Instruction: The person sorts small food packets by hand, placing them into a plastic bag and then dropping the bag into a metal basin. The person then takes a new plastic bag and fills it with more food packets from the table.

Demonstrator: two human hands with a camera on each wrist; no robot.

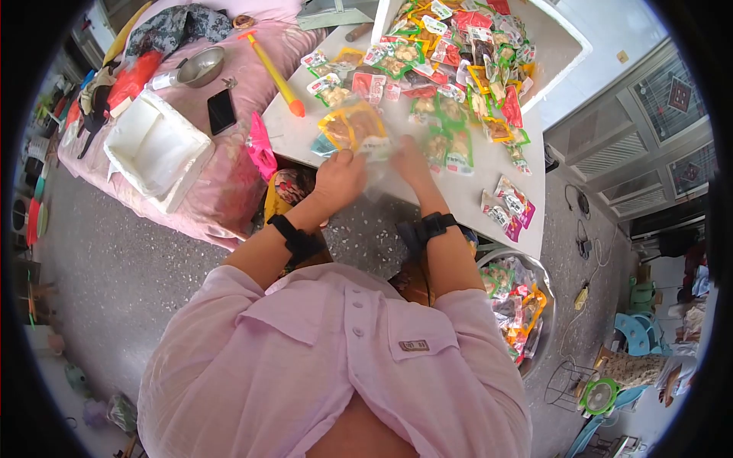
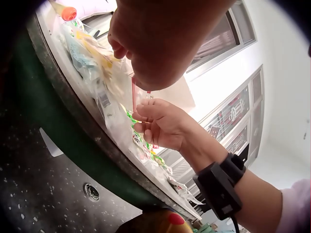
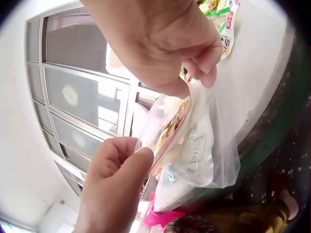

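A clear plastic bag [image 3: 223, 165] with a red line along its mouth hangs between my hands at the table's near edge. Yellow-edged food packets [image 1: 353, 128] show through or behind it in the head view. My left hand [image 1: 341, 179] pinches the bag's mouth edge between thumb and fingers, clearly seen in the right wrist view. At the other end of the red line, my right hand [image 1: 414, 164] has its fingertips curled at the bag's edge. A white printed packet [image 3: 197, 145] shows through the clear plastic.
Many food packets [image 1: 450, 57] are heaped on the white table [image 1: 294, 141], several green-edged ones near my right hand. Two purple-edged packets [image 1: 508, 206] lie at the right. A metal basin [image 1: 544, 305] of packets stands below. A foam box [image 1: 156, 149] and phone [image 1: 221, 111] rest on the bed.
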